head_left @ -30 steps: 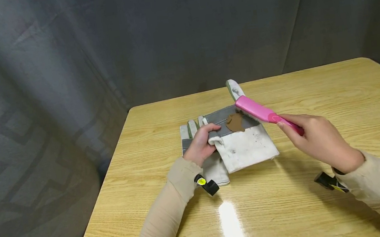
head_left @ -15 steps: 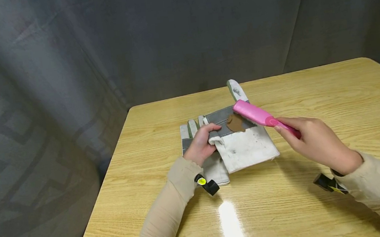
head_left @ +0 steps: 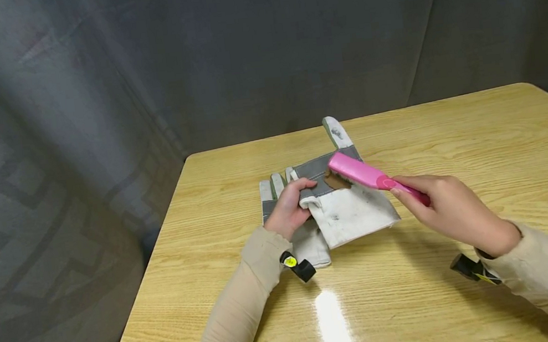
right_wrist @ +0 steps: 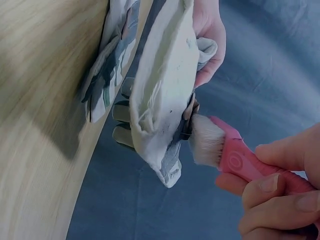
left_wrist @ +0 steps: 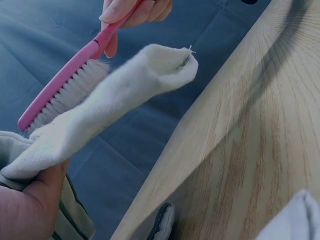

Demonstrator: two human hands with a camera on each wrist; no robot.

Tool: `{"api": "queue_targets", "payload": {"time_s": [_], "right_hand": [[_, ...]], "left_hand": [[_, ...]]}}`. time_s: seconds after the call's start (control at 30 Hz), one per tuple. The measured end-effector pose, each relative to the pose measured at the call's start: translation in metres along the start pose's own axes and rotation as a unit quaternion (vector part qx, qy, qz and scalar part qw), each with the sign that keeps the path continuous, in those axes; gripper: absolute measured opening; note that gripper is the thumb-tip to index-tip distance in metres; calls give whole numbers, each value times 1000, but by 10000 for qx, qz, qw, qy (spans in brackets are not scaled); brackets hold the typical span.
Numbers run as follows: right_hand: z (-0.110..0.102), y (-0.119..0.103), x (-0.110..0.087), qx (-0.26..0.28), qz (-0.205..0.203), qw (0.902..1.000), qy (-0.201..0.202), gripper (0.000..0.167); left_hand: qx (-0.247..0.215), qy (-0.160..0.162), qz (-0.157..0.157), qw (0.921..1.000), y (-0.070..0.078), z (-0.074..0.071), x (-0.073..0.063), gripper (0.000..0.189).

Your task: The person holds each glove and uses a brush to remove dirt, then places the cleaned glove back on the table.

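Left hand is clamping fingers on a gaping-cuffed glove, right hand on a pink brush over the glove's brown patch.

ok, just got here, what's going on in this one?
A person grips a white-and-grey work glove in the left hand, raised off the table, and holds a pink brush in the right hand. The brush's bristles face the glove, and in the head view the brush partly hides the brown patch there. A second glove lies on the table.
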State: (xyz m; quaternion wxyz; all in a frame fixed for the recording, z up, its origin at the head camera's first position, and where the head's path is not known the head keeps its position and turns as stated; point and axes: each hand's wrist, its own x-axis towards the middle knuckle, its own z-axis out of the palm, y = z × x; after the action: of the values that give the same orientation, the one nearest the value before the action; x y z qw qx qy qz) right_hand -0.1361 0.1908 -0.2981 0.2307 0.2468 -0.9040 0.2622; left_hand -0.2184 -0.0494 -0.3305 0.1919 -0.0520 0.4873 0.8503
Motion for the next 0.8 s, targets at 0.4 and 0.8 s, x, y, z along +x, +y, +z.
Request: {"api": "queue_targets", "payload": {"time_s": [0.4,0.8], "right_hand": [[-4,4,2,-154,117,9992,344,25],[2,3,0,-22,31,10000,42,25]], "left_hand": [[18,-74,6,10000,0,1,-1,14],[-4,55,13,10000,0,0,0,14]]}}
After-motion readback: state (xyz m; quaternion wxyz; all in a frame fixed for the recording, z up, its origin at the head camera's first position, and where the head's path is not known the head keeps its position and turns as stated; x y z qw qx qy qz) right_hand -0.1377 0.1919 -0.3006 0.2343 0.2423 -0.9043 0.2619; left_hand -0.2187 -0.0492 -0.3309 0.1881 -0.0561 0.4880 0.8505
